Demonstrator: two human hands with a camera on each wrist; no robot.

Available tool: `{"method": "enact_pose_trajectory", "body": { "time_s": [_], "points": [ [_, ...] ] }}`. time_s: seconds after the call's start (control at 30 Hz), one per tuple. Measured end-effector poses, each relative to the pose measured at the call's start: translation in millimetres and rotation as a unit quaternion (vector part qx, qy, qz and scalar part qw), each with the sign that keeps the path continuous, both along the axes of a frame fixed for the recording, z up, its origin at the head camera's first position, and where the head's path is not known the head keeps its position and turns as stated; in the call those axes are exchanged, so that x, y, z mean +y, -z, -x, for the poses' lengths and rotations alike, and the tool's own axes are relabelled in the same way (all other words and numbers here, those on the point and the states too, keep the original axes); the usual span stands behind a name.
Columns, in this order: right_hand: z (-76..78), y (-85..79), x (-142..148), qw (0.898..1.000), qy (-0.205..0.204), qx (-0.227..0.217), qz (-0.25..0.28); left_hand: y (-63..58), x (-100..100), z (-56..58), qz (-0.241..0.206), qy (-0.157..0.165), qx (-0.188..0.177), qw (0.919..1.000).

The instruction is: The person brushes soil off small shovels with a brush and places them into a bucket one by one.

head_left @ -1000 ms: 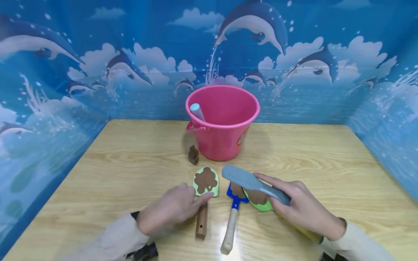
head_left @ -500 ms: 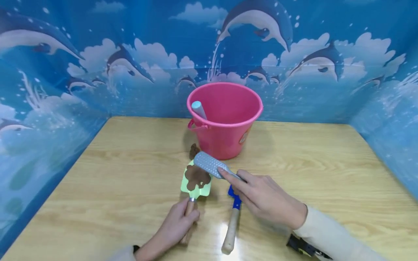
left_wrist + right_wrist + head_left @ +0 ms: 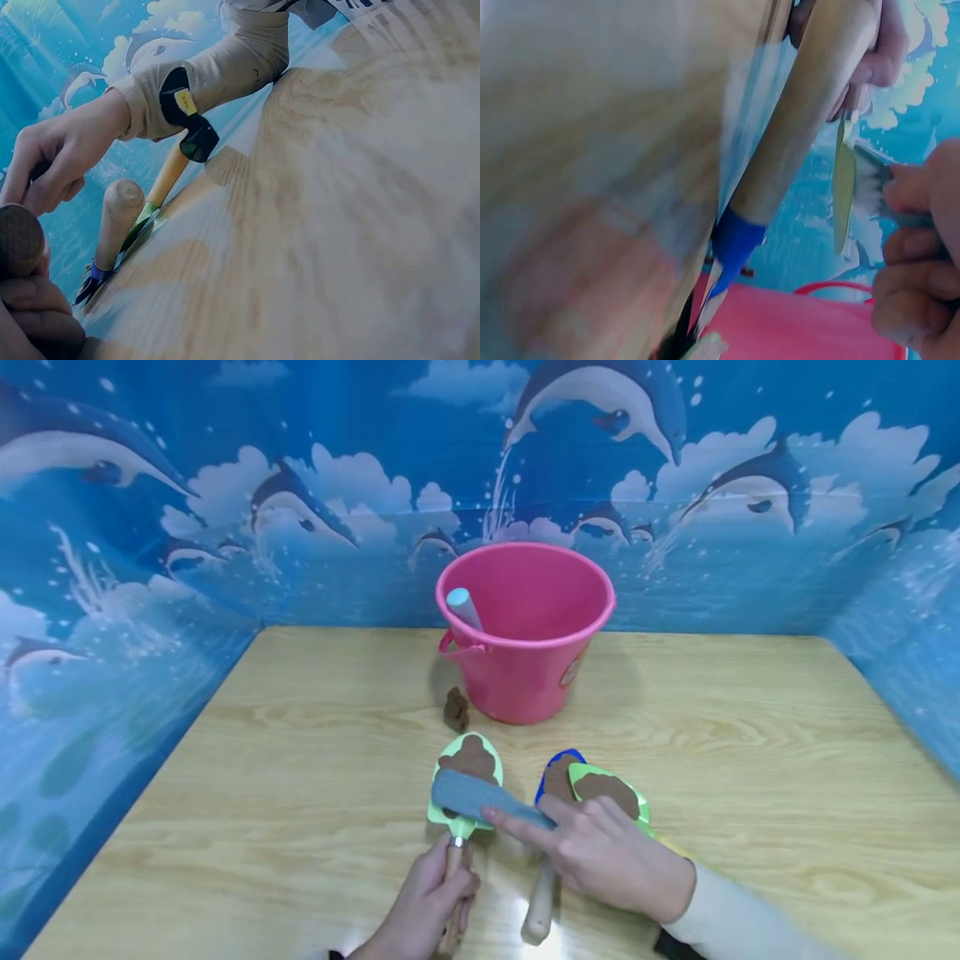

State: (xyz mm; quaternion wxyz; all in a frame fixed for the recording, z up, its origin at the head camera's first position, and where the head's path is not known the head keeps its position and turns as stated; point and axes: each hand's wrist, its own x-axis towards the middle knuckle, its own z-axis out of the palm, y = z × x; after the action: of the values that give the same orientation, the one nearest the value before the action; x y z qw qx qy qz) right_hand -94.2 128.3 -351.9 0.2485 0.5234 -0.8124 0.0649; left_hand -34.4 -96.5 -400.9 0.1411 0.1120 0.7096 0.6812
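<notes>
Left grip [image 3: 426, 893] curls round pale trowel [image 3: 459, 829], raised over worktop [image 3: 285, 827]; right grip [image 3: 611, 858] curls round brush [image 3: 471, 794], its head across that blade's brown patch [image 3: 471, 757], with blue trowel [image 3: 542, 902] and green trowel [image 3: 642, 808] to the right.

A: Colours nearest the left hand [image 3: 426, 897]?
B: Shovel [image 3: 460, 828]: mint-green blade, tan handle, brown patch [image 3: 471, 755] on top.
A: Right hand [image 3: 611, 856]?
B: Brush [image 3: 480, 797], grey-blue. Trowel [image 3: 542, 900] under that hand: blue blade, beige handle.
A: Beyond both hands?
B: Bucket [image 3: 517, 681], pink. Counter [image 3: 330, 768]: pale tan, streaked wood grain. Backdrop [image 3: 360, 577]: blue, printed dolphins, white clouds.
</notes>
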Motion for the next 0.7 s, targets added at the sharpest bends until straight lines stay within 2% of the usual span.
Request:
{"method": "enact_pose_trajectory", "body": {
  "time_s": [0.1,0.17,0.23,0.3,0.37,0.43,0.47,0.57,0.63,0.7],
  "points": [
    [6.0,-2.6,3.0,0.999,0.044,-0.005,0.006,0.0,2.0,-0.3,-0.001,-0.007,0.01,0.9999],
    [9.1,-4.3,4.2,0.998,0.055,-0.027,0.014,-0.3,2.3,-0.9,0.002,-0.012,0.015,0.9998],
    [10.8,-5.4,4.6,0.997,0.039,-0.051,0.031,-1.1,2.3,-0.9,0.008,-0.018,0.017,0.9997],
    [10.7,-5.2,4.1,0.997,-0.001,-0.063,0.041,-2.2,2.4,-1.0,0.01,-0.02,0.014,0.9996],
    [9.9,-3.2,2.7,0.997,-0.036,-0.052,0.038,-2.8,2.7,-1.9,0.006,-0.019,0.009,0.9998],
    [8.3,-2.1,1.6,0.998,-0.041,-0.031,0.029,-2.8,3.7,-3.1,-0.006,-0.014,0.0,0.9999],
    [7.6,-1.7,1.4,0.999,-0.033,-0.023,0.024,-2.8,4.5,-3.9,-0.009,-0.012,-0.002,0.9999],
    [7.1,-2.5,2.7,1.0,0.025,-0.011,0.015,-1.8,6.3,-5.7,-0.006,-0.013,-0.001,0.9999],
    [7.9,-3.8,4.5,0.998,0.054,-0.026,0.017,-1.4,7.3,-6.3,0.003,-0.019,0.002,0.9998],
    [9.3,-4.6,6.4,0.997,0.063,-0.047,0.025,-1.0,7.5,-6.9,0.007,-0.023,-0.004,0.9997]
  ]
}}
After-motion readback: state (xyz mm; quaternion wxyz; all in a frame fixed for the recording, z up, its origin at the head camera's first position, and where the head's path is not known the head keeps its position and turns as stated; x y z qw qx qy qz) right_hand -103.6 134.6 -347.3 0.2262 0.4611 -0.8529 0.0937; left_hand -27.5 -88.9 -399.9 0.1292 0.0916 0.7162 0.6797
